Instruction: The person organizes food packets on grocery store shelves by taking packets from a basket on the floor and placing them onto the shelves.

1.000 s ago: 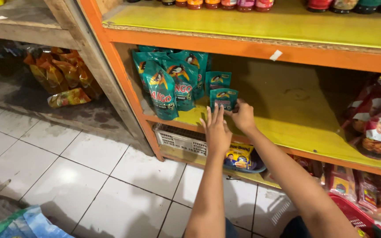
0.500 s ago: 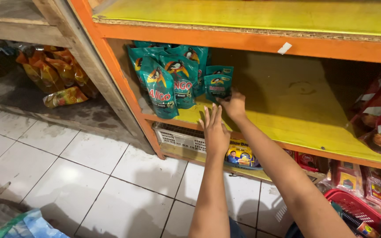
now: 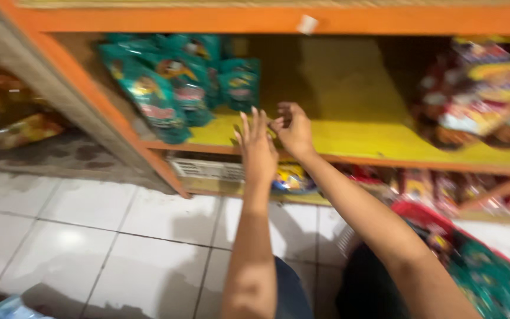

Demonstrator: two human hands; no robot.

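Standing upright at the left of the yellow shelf (image 3: 355,133), teal pouches (image 3: 166,88) are seen in a cluster, the rightmost small pouch (image 3: 240,82) just behind the hands. The left hand (image 3: 257,147) is held empty at the shelf edge with fingers straight and slightly spread. The right hand (image 3: 293,130), which gripped the small pouch half a second ago, is now drawn back with fingers curled loosely on nothing, while red snack bags (image 3: 485,94) lie at the far right.

Glossy teal plastic pouches (image 3: 172,88) on a matt yellow-painted shelf (image 3: 349,133); smooth, shiny white tile floor (image 3: 90,236).
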